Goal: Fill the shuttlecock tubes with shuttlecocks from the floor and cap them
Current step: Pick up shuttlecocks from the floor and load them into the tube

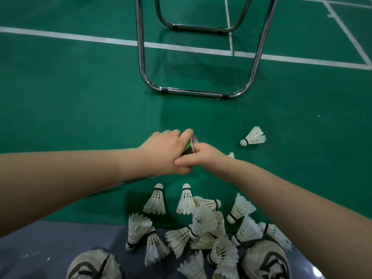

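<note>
1. The left hand and right hand are bare, as are both forearms.
2. Left shoe, 7 o'clock: off-white mesh sneaker, dark laces.
3. Right shoe, 5 o'clock: matching, dark trim.

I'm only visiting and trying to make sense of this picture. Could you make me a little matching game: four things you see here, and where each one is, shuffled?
Things
1. tube
2. lone shuttlecock
3. shuttlecock pile
4. metal chair frame

Places
A. heaped by the shoes
B. standing farthest from the person
C. gripped by the left hand and right hand
D. lying alone on the green floor, off to the right

Pairs: 1-C, 2-D, 3-A, 4-B
</note>
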The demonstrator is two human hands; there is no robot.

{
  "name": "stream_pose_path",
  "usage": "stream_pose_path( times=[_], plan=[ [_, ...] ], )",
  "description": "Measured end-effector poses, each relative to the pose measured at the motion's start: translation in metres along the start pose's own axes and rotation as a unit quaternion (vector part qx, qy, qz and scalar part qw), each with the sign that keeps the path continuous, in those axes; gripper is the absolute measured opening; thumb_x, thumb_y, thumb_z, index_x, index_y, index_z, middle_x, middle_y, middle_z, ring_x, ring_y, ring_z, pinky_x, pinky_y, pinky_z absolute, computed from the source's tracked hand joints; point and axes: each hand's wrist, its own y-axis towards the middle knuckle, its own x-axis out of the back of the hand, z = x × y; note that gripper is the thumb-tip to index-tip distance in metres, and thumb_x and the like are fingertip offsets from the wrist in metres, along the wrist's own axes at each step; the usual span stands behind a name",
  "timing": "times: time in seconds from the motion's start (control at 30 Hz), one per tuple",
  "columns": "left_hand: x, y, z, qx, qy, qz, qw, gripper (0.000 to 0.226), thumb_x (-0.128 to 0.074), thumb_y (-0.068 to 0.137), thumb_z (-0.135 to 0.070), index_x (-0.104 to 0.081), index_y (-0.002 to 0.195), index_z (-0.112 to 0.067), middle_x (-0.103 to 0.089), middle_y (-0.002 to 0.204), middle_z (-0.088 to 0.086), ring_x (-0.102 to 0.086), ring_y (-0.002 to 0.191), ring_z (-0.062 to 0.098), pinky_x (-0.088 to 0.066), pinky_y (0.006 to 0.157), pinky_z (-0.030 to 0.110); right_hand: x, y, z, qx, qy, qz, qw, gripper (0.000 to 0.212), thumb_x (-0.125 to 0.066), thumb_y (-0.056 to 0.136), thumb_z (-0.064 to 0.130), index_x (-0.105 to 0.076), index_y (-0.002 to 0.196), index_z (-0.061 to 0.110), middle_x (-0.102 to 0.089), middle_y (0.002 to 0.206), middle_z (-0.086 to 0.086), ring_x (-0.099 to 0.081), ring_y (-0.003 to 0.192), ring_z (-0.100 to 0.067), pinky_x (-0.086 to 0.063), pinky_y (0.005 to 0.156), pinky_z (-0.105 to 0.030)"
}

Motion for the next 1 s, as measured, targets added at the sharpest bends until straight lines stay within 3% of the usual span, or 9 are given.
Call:
stream_pose_path(
  times=[0.07, 0.2, 0.3, 0.37, 0.47, 0.53, 0.67, 0.83, 1.0],
  plan=[
    [0.0, -0.002, 0.007, 0.033, -0.022, 0.001, 0.999, 0.069, -0.062, 0.071, -0.055, -0.036, 0.124, -0.018, -0.055, 0.105, 0.006, -0.056, 0.097, 0.029, -0.047, 0.08, 0.037, -0.003, -0.002, 0.002, 0.043, 0.037, -0.103, 0.993, 0.015, -0.066, 0.068, 0.028, -0.06, 0.072, 0.014, -0.056, 0.074, -0.004, -0.05, 0.073, -0.013, -0.04, 0.071, -0.025],
    [-0.01, -0.016, 0.014, 0.04, 0.014, 0.02, 0.999, 0.074, -0.062, 0.071, -0.056, -0.033, 0.127, -0.016, -0.056, 0.106, 0.007, -0.055, 0.097, 0.029, -0.046, 0.079, 0.037, -0.008, -0.008, -0.018, 0.042, -0.085, -0.229, 0.969, 0.023, -0.057, 0.081, 0.035, -0.056, 0.062, 0.023, -0.059, 0.064, 0.003, -0.053, 0.066, -0.017, -0.04, 0.067, -0.033],
    [-0.016, -0.028, 0.022, 0.046, 0.032, 0.036, 0.998, 0.077, -0.061, 0.072, -0.058, -0.031, 0.129, -0.016, -0.055, 0.106, 0.007, -0.055, 0.098, 0.029, -0.045, 0.079, 0.037, -0.019, -0.012, -0.042, -0.027, -0.216, -0.178, 0.96, 0.015, -0.054, 0.089, 0.035, -0.054, 0.079, 0.025, -0.053, 0.069, 0.01, -0.05, 0.066, -0.011, -0.039, 0.061, -0.029],
    [-0.019, -0.036, 0.028, 0.052, 0.029, 0.041, 0.997, 0.077, -0.062, 0.072, -0.058, -0.032, 0.129, -0.016, -0.055, 0.106, 0.008, -0.054, 0.099, 0.029, -0.046, 0.08, 0.038, -0.029, -0.014, -0.057, -0.088, -0.288, -0.124, 0.945, 0.021, -0.055, 0.087, 0.042, -0.051, 0.098, 0.025, -0.056, 0.081, 0.009, -0.055, 0.077, -0.014, -0.044, 0.07, -0.032],
    [-0.024, -0.047, 0.033, 0.056, 0.02, 0.045, 0.997, 0.078, -0.062, 0.073, -0.058, -0.031, 0.13, -0.015, -0.054, 0.106, 0.008, -0.054, 0.099, 0.029, -0.046, 0.079, 0.037, -0.05, -0.012, -0.084, -0.152, -0.475, -0.038, 0.866, 0.062, -0.058, 0.079, 0.056, -0.04, 0.128, 0.024, -0.056, 0.118, 0.0, -0.054, 0.108, -0.024, -0.041, 0.089, -0.04],
    [-0.025, -0.051, 0.034, 0.055, 0.02, 0.045, 0.997, 0.079, -0.062, 0.073, -0.059, -0.03, 0.131, -0.015, -0.054, 0.107, 0.008, -0.054, 0.098, 0.029, -0.045, 0.079, 0.037, -0.064, -0.009, -0.097, -0.17, -0.545, -0.018, 0.821, 0.074, -0.061, 0.074, 0.056, -0.033, 0.134, 0.023, -0.053, 0.124, -0.005, -0.05, 0.114, -0.03, -0.037, 0.092, -0.043],
    [-0.027, -0.053, 0.034, 0.048, 0.022, 0.051, 0.997, 0.08, -0.062, 0.073, -0.06, -0.029, 0.131, -0.015, -0.054, 0.107, 0.008, -0.054, 0.098, 0.029, -0.046, 0.08, 0.038, -0.078, 0.002, -0.101, -0.167, -0.583, -0.043, 0.794, 0.05, -0.053, 0.081, 0.026, -0.036, 0.128, 0.017, -0.062, 0.111, -0.006, -0.057, 0.104, -0.029, -0.034, 0.081, -0.038],
    [-0.025, -0.053, 0.038, 0.049, 0.016, 0.047, 0.998, 0.079, -0.062, 0.072, -0.06, -0.031, 0.129, -0.015, -0.054, 0.107, 0.008, -0.054, 0.098, 0.029, -0.047, 0.081, 0.04, -0.064, 0.006, -0.087, -0.107, -0.569, -0.123, 0.806, 0.022, -0.041, 0.086, 0.004, -0.052, 0.104, 0.012, -0.066, 0.09, -0.003, -0.057, 0.076, -0.025, -0.034, 0.068, -0.032],
    [-0.019, -0.053, 0.045, 0.064, 0.013, 0.035, 0.997, 0.078, -0.062, 0.073, -0.058, -0.031, 0.13, -0.015, -0.054, 0.109, 0.009, -0.054, 0.099, 0.03, -0.046, 0.081, 0.038, -0.024, 0.01, -0.07, -0.112, -0.352, -0.26, 0.892, 0.022, -0.039, 0.097, 0.021, -0.058, 0.097, 0.01, -0.058, 0.08, -0.006, -0.055, 0.074, -0.027, -0.037, 0.059, -0.031]
  ],
)
